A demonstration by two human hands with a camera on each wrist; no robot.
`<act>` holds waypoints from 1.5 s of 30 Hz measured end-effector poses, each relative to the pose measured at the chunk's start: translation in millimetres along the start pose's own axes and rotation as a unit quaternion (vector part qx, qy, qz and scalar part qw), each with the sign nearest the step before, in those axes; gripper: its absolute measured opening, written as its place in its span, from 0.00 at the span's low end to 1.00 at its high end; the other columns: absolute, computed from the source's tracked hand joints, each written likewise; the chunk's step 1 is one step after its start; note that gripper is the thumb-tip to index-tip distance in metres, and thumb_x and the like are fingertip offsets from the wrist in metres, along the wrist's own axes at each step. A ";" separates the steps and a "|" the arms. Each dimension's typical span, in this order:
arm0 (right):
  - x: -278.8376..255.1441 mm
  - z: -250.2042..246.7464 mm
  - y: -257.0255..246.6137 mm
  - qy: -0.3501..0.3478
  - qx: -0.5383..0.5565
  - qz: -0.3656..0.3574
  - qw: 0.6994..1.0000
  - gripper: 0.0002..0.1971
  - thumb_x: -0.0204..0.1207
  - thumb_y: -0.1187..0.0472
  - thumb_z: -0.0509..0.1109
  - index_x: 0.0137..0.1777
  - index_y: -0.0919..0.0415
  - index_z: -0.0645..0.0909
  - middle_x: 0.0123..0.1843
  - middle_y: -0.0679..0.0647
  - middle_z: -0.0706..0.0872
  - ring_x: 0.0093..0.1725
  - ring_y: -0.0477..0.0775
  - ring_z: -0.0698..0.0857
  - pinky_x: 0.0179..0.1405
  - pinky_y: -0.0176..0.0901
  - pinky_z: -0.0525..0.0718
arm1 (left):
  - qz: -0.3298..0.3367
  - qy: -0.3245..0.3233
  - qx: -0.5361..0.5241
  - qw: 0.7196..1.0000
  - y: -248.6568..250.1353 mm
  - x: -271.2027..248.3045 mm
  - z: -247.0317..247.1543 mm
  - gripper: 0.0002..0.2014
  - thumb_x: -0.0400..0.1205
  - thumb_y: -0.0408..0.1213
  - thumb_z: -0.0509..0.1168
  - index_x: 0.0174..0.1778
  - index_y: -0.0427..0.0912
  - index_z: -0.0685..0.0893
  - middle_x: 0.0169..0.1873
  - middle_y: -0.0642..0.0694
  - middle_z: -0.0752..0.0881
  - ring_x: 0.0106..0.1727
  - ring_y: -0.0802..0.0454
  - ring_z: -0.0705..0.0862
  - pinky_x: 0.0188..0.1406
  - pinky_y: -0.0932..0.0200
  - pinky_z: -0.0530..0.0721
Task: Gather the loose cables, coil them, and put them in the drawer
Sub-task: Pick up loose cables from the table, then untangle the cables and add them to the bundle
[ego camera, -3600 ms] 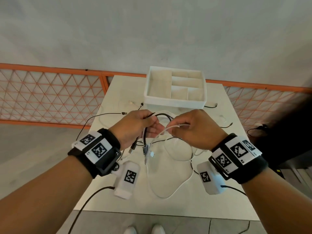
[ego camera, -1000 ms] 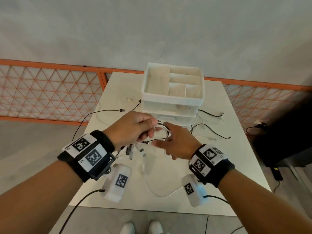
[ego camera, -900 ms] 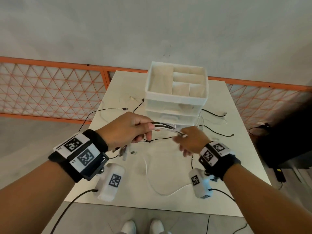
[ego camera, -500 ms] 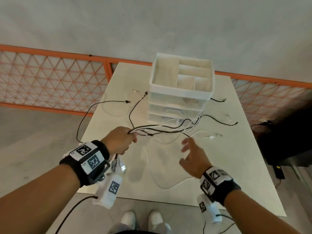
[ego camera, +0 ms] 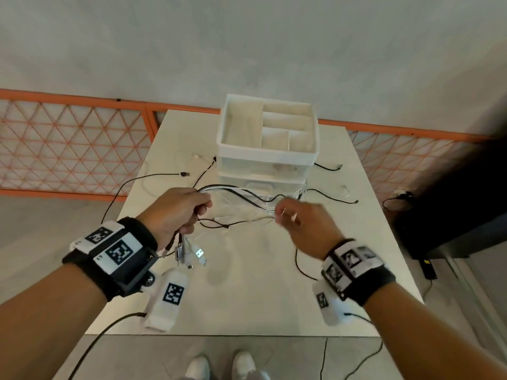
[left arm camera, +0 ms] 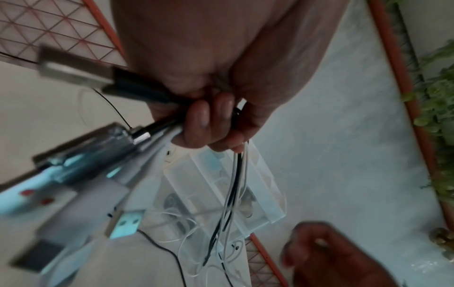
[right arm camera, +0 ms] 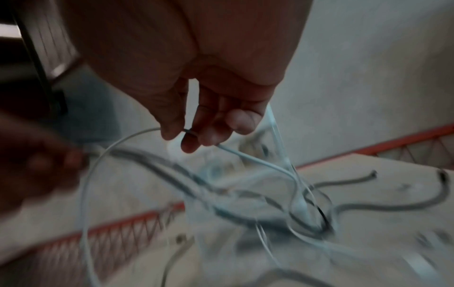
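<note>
My left hand (ego camera: 178,212) grips a bundle of black and white cables (ego camera: 241,194) above the white table (ego camera: 247,297). USB plugs (ego camera: 189,253) dangle below its fist. In the left wrist view the left hand (left arm camera: 209,120) has its fingers curled round the bundle (left arm camera: 236,174), with the plugs (left arm camera: 125,225) close to the lens. My right hand (ego camera: 299,223) is a short way to the right, and there the strands run into its curled fingers. The right wrist view shows the right hand (right arm camera: 209,126) pinching a white cable (right arm camera: 245,157). The drawer unit (ego camera: 267,157) stands just behind; its drawers look pushed in.
More loose cables lie on the table: a black one at the left (ego camera: 153,176), two black ones at the right (ego camera: 329,168) (ego camera: 337,198), a pale one by the unit (ego camera: 197,156). An orange mesh fence (ego camera: 68,146) runs behind. A dark object (ego camera: 452,201) stands at the right.
My right hand, open below the cables half a second ago, has come up and closed on the white strands. The left hand has kept its grip on the bundle.
</note>
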State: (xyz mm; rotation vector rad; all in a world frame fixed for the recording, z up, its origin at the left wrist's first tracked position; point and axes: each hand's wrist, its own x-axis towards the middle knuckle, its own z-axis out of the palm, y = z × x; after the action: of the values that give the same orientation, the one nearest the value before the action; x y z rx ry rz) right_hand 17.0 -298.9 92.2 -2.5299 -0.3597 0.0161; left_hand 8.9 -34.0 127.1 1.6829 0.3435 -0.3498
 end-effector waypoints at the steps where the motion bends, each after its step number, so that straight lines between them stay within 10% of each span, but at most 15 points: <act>1: 6.9 -17.8 -10.3 0.040 0.029 -0.020 0.999 0.07 0.79 0.60 0.71 0.44 0.46 0.82 0.34 0.41 0.85 0.27 0.38 0.77 0.37 0.40 0.81 | 0.001 0.003 -0.010 1.000 2.6 -0.1 0.5 0.11 0.86 0.35 0.61 0.41 0.35 0.83 0.26 0.48 0.75 0.20 0.56 0.63 0.16 0.64 0.60; 4: 20.3 -67.9 -30.7 0.136 0.104 -0.033 0.985 0.08 0.81 0.61 0.71 0.47 0.45 0.82 0.34 0.45 0.85 0.24 0.41 0.77 0.29 0.29 0.74 | -0.001 0.015 -0.048 0.999 8.6 -0.4 -1.1 0.11 0.87 0.34 0.60 0.42 0.35 0.82 0.24 0.49 0.72 0.18 0.57 0.62 0.14 0.65 0.60; 8: 25.0 -105.5 -42.3 0.203 0.211 -0.008 0.956 0.14 0.83 0.63 0.67 0.57 0.40 0.84 0.34 0.46 0.86 0.24 0.52 0.84 0.26 0.39 0.80 | -0.025 0.014 -0.084 0.996 12.7 -1.4 -5.9 0.10 0.86 0.33 0.59 0.44 0.34 0.83 0.21 0.51 0.68 0.18 0.57 0.61 0.14 0.65 0.59; 16: 27.0 -84.4 -89.9 0.077 0.448 -0.043 0.890 0.14 0.77 0.81 0.64 0.56 0.70 0.85 0.45 0.64 0.89 0.38 0.69 0.92 0.39 0.55 0.91 | 0.052 -0.102 -0.151 0.982 47.4 -16.7 36.1 0.06 0.87 0.33 0.57 0.48 0.38 0.78 0.53 0.36 0.92 0.24 0.54 0.68 0.20 0.64 0.66; 22: 40.3 -100.8 -91.9 0.185 0.379 -0.020 0.906 0.15 0.75 0.78 0.69 0.54 0.60 0.87 0.51 0.55 0.93 0.36 0.58 0.93 0.34 0.43 0.89 | 0.080 -0.139 -0.058 0.985 37.6 -12.0 50.0 0.09 0.89 0.37 0.57 0.49 0.39 0.80 0.29 0.48 0.83 0.25 0.56 0.66 0.23 0.59 0.62; 29: 55.3 -129.6 -23.0 0.326 0.373 0.093 0.864 0.16 0.74 0.74 0.70 0.58 0.57 0.85 0.62 0.54 0.89 0.35 0.52 0.93 0.36 0.41 0.85 | 0.036 -0.094 -0.037 0.994 4.0 -9.7 18.2 0.10 0.89 0.38 0.58 0.46 0.39 0.81 0.28 0.50 0.78 0.26 0.56 0.66 0.21 0.64 0.67; 33: 60.7 -127.1 6.0 0.296 0.315 0.110 0.895 0.29 0.78 0.71 0.70 0.76 0.49 0.74 0.76 0.49 0.78 0.38 0.52 0.93 0.34 0.41 0.85 | 0.012 -0.093 -0.048 0.994 -3.0 -10.1 9.3 0.11 0.89 0.36 0.59 0.46 0.36 0.82 0.30 0.47 0.78 0.26 0.55 0.69 0.23 0.63 0.70; 36: 56.7 -107.1 17.4 0.157 0.182 0.146 0.960 0.34 0.80 0.65 0.72 0.83 0.44 0.66 0.65 0.47 0.87 0.33 0.50 0.92 0.32 0.47 0.86 | 0.004 -0.099 -0.108 0.989 -0.1 -10.4 10.3 0.10 0.89 0.34 0.58 0.47 0.34 0.82 0.30 0.45 0.77 0.25 0.54 0.71 0.24 0.62 0.73; 39: 42.3 -81.8 2.6 0.073 0.093 0.129 0.985 0.29 0.78 0.60 0.74 0.78 0.40 0.75 0.40 0.46 0.93 0.26 0.39 0.87 0.35 0.40 0.84 | 0.016 -0.104 -0.141 0.984 6.3 -11.8 16.0 0.10 0.88 0.33 0.59 0.49 0.32 0.83 0.30 0.44 0.78 0.26 0.53 0.73 0.26 0.61 0.75; 45: 29.3 -36.2 -62.5 0.012 0.040 -0.091 0.995 0.13 0.75 0.56 0.78 0.58 0.43 0.89 0.49 0.39 0.84 0.36 0.25 0.78 0.42 0.22 0.71 | 0.052 -0.130 -0.112 0.984 22.0 -14.5 32.2 0.10 0.88 0.34 0.61 0.52 0.33 0.85 0.28 0.45 0.81 0.35 0.50 0.81 0.39 0.56 0.82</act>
State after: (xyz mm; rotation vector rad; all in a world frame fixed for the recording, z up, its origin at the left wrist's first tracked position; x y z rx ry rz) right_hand 32.7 -261.3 158.7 -2.4067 -0.5666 -0.0672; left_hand 3.8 -69.2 148.6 1.4094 0.0959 -0.4303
